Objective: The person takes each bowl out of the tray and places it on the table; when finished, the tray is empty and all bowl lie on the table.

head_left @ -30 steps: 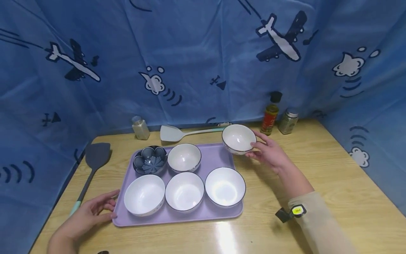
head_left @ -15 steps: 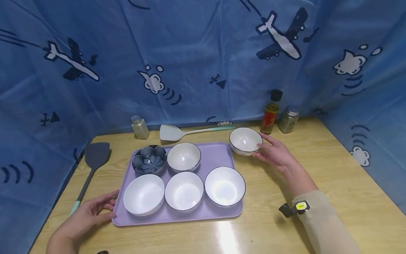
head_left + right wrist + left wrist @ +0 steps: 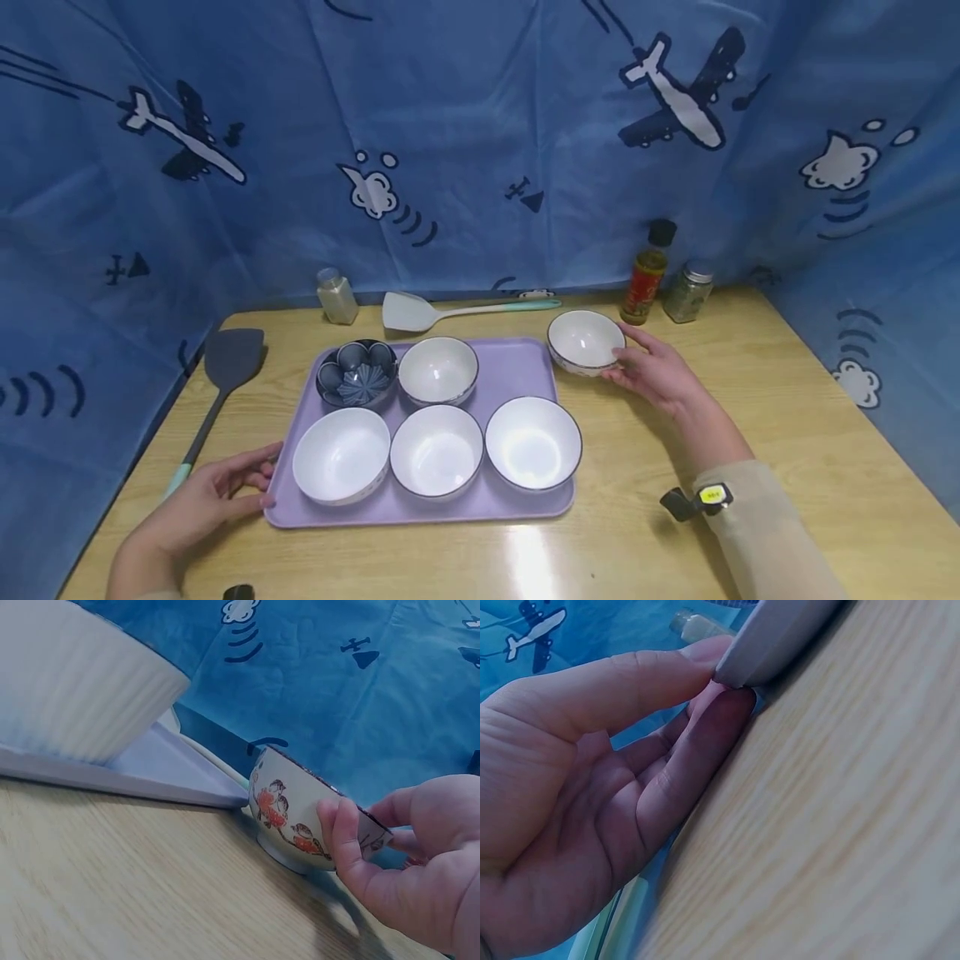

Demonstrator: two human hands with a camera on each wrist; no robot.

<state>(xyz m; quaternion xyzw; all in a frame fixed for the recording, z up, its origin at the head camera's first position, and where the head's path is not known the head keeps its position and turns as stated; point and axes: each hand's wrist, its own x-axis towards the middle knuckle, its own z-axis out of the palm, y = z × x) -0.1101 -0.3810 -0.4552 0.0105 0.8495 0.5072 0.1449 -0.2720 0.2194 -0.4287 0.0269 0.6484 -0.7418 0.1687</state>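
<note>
Left hand [image 3: 201, 504] pinches the lilac tray [image 3: 513, 372], five bowls [image 3: 437, 451] on it; right hand [image 3: 657, 375] pinches a floral bowl [image 3: 292, 810] off it

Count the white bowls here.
5: on the tray, the front-left bowl, front-middle bowl, front-right bowl and back-middle bowl; by its right end, the held bowl in the right hand.
</note>
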